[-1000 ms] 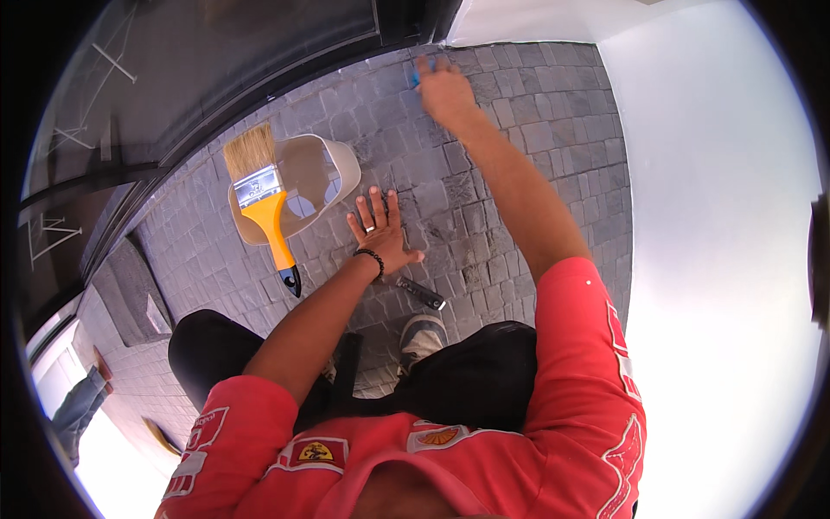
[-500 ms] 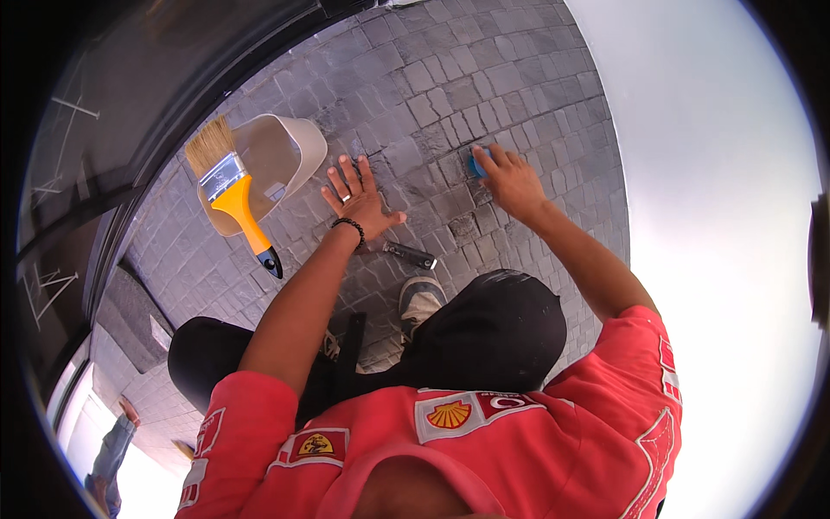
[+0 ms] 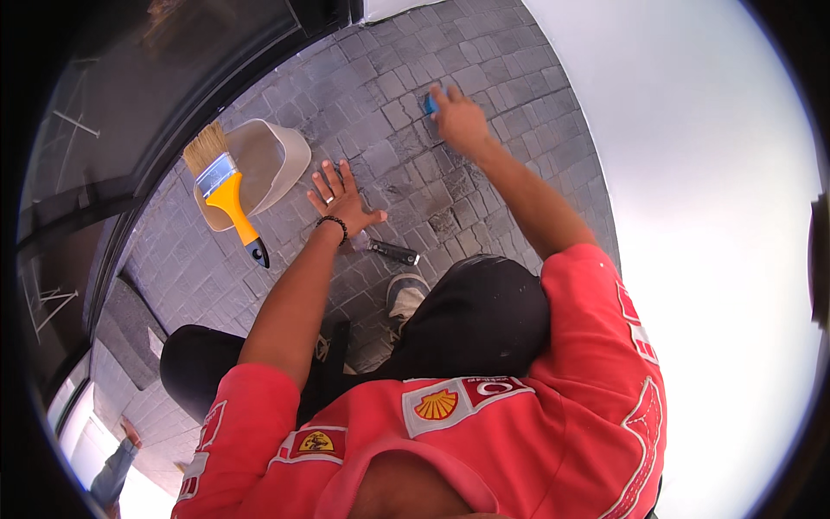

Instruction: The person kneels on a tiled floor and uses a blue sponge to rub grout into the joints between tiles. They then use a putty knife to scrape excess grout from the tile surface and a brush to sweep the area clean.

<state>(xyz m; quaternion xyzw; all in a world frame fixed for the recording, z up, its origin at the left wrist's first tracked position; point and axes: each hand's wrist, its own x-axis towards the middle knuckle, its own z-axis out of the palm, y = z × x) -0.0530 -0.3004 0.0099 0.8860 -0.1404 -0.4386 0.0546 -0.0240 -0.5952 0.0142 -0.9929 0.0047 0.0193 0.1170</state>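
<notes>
With my right hand (image 3: 462,125) I have my fingers closed over a small blue object (image 3: 430,103) on the grey stone paving (image 3: 385,91), well to the right of the beige, smooth-walled container (image 3: 296,154) and farther out from me than its middle. The blue shows at the left edge of my fingers, on the container's side; they cover too much for me to tell its long axis. My left hand (image 3: 347,206), farther from it, lies palm down with fingers spread, just right of the container. The yellow-handled, pale-bristled brush (image 3: 226,197) lies across the container, its handle slanting back toward me; the black-handled tool (image 3: 396,253) lies right of the container and nearer me
</notes>
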